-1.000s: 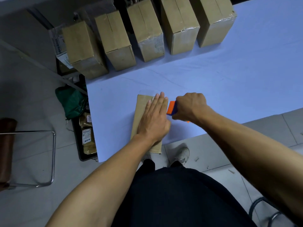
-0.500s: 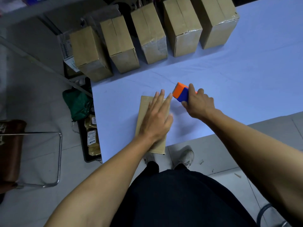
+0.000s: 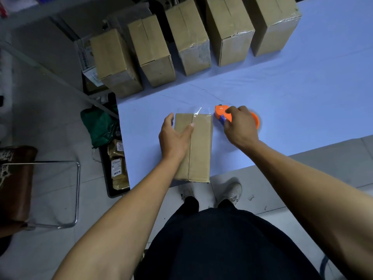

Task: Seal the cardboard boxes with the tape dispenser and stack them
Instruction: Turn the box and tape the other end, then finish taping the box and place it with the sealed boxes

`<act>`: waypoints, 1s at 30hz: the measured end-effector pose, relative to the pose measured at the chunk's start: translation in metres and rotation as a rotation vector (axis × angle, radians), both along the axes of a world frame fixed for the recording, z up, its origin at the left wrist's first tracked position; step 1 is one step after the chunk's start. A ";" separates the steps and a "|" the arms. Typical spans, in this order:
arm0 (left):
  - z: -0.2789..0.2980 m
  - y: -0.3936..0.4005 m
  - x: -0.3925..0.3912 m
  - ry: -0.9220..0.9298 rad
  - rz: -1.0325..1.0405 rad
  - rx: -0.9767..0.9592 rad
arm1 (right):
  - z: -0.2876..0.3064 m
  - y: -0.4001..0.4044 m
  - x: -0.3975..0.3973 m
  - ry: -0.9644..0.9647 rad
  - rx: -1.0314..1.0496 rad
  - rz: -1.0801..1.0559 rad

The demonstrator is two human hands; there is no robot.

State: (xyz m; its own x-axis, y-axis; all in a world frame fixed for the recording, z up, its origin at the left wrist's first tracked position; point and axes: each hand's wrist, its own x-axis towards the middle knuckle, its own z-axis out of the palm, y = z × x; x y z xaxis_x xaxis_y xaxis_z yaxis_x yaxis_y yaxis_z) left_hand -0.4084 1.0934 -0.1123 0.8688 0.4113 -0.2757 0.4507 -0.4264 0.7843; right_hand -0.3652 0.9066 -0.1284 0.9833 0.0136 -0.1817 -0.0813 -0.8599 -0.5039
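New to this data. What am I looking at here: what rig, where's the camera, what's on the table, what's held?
There is no robot. A person works with bare hands, and the single wide-angle camera sits on their head, looking forward and down, so both forearms reach in from the bottom edge. The blue table carries one cardboard box lying flat in front of the person, with a strip of clear tape sticking out past its far end. The left hand rests on the box's left side, thumb on top, steadying it. The right hand grips an orange tape dispenser down at the table just right of the box. A row of five boxes stands along the far edge, some showing tape.
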 end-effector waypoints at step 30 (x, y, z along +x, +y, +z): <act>0.055 0.020 0.043 -0.348 0.270 -0.233 | 0.087 0.060 0.023 -0.227 0.675 -0.225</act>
State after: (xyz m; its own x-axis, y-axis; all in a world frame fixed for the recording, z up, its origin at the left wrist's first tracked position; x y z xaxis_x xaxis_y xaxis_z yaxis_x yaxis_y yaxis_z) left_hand -0.3651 1.1139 -0.0574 0.7968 0.5959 -0.0998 0.2158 -0.1265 0.9682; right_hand -0.3421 0.9670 -0.0411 0.9878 -0.1557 0.0022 -0.0503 -0.3324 -0.9418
